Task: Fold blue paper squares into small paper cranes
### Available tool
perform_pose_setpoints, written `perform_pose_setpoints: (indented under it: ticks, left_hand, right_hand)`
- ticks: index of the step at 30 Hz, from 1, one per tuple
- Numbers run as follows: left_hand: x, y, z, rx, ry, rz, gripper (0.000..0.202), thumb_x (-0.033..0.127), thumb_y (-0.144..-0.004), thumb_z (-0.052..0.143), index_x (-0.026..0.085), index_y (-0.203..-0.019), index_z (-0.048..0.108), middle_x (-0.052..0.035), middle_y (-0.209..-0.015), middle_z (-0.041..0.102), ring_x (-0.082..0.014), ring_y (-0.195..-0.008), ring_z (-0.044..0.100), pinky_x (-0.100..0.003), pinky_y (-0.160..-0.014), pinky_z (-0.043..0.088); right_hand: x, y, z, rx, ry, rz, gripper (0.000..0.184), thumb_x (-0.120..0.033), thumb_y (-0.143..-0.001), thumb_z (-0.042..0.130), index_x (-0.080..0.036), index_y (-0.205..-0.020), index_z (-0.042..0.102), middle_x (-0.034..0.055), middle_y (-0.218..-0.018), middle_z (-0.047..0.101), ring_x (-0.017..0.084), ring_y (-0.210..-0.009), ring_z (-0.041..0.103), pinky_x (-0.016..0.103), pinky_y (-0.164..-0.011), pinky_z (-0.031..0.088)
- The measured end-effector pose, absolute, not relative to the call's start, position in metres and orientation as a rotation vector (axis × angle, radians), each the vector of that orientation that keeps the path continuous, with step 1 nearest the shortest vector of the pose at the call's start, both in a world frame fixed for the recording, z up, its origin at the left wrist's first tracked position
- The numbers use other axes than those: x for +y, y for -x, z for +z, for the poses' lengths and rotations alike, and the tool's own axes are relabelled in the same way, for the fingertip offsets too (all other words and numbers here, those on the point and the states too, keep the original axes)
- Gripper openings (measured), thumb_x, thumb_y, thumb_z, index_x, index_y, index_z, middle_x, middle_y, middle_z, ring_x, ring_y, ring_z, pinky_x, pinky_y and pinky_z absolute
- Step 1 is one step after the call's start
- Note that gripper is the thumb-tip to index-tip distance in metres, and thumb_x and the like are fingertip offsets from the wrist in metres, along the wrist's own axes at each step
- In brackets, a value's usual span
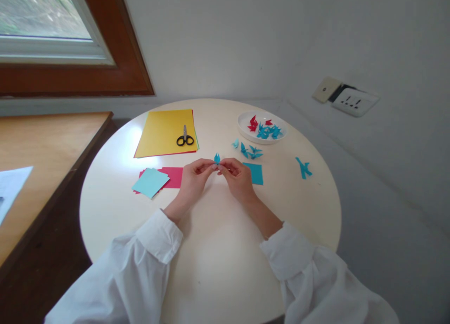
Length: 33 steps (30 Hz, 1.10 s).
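Between my fingertips, above the middle of the round table, is a small blue origami crane (217,158), its pointed tips up. My left hand (195,174) pinches it from the left and my right hand (236,173) from the right; the lower part is hidden by my fingers. Past my right hand lie several finished blue cranes (251,151) and a paler one (235,144). A blue paper square (256,174) is partly covered by my right hand. Beside my left hand are pink paper (173,177) and light-blue squares (151,182).
A white plate (242,129) holds red and blue cranes at the back right. Black-handled scissors (184,137) lie on yellow sheets (161,131). Blue paper scraps (303,168) lie near the right edge. A wooden table (52,146) stands left; a wall socket (355,101) is at right.
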<state>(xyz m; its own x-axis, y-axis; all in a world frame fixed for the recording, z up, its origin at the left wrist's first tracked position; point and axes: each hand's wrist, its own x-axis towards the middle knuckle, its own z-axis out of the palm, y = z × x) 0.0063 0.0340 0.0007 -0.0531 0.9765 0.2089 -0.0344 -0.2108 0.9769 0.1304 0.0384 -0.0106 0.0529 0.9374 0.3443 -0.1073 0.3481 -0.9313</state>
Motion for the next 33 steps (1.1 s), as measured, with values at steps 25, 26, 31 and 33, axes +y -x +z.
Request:
perform_pose_setpoints:
  ticks: [25,26,31,33]
  left_hand:
    - [0.0319,-0.0045,0.0071,1.088,-1.157,1.326,0.018,0.028,-0.059,0.074,0.014,-0.062,0.063,-0.0009,-0.061,0.064,-0.0124,-0.06,0.06,-0.026,-0.062,0.047]
    - [0.032,-0.0046,0.0065,1.095,-1.155,1.326,0.019,0.028,-0.059,0.074,0.014,-0.062,0.062,-0.001,-0.061,0.064,-0.0125,-0.06,0.06,-0.026,-0.061,0.047]
    - [0.0327,-0.0061,0.0037,1.113,-1.14,1.343,0.022,0.029,-0.058,0.075,0.014,-0.064,0.059,-0.001,-0.061,0.064,-0.0141,-0.061,0.062,-0.026,-0.061,0.048]
    - [0.0329,-0.0066,0.0029,1.104,-1.139,1.355,0.022,0.028,-0.058,0.074,0.014,-0.065,0.058,-0.0001,-0.06,0.064,-0.0136,-0.06,0.062,-0.026,-0.06,0.048]
  right_hand:
    - [0.0375,-0.1301,-0.0089,-1.158,1.0,1.158,0.015,-0.033,-0.064,0.066,-0.018,-0.063,0.062,-0.0008,-0.06,0.064,0.012,-0.054,0.057,0.026,-0.053,0.048]
    - [0.0374,-0.13,-0.009,-1.161,1.001,1.156,0.016,-0.034,-0.065,0.066,-0.018,-0.063,0.062,-0.0005,-0.06,0.064,0.012,-0.054,0.057,0.026,-0.053,0.047]
    - [0.0369,-0.1285,-0.0074,-1.179,1.02,1.086,0.016,-0.031,-0.065,0.065,-0.017,-0.059,0.06,-0.0007,-0.056,0.063,0.01,-0.049,0.053,0.024,-0.05,0.044]
    - [0.0367,-0.1278,-0.007,-1.172,1.027,1.067,0.016,-0.03,-0.065,0.065,-0.017,-0.058,0.059,-0.0012,-0.055,0.062,0.009,-0.047,0.052,0.024,-0.049,0.043]
